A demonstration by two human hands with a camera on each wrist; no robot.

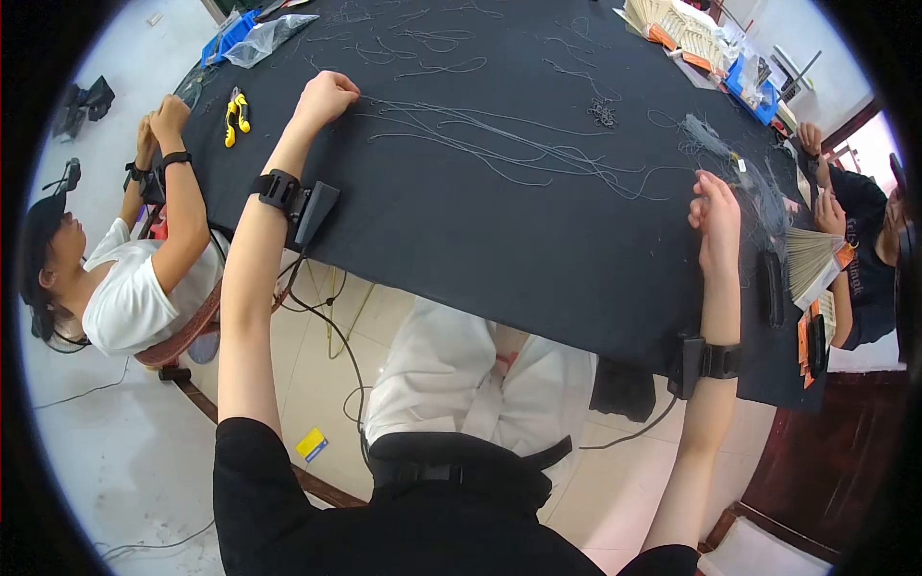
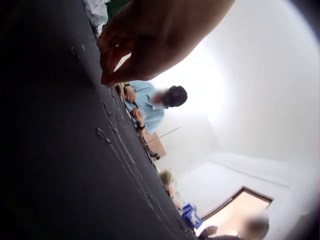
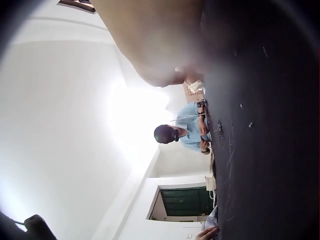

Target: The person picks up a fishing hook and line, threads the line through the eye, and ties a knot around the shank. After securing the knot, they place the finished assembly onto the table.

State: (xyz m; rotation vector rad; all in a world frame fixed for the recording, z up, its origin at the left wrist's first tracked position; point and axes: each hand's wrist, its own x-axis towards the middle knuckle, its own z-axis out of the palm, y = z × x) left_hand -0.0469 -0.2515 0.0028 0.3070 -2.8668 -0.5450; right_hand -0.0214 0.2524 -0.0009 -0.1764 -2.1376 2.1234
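Observation:
Several long thin grey strings [image 1: 499, 134] stretch across the black table between the two hands. The left hand [image 1: 327, 99], at the table's left side, pinches the strings' left ends between thumb and fingertips; the left wrist view shows this hand [image 2: 145, 42] above the strings [image 2: 127, 160]. At the right, the right hand [image 1: 715, 216] has its fingers curled, with one string running to its fingertips. In the right wrist view the right hand [image 3: 165, 55] is blurred and its fingertips are mostly hidden. A tangled string bundle [image 1: 708, 136] lies beyond the right hand.
Yellow-handled pliers [image 1: 236, 116] lie left of the left hand. Loose strings and a small dark pile [image 1: 602, 113] lie farther back. Blue trays [image 1: 754, 91] and fanned card stacks [image 1: 814, 259] line the right side. People sit at the left, right and far sides.

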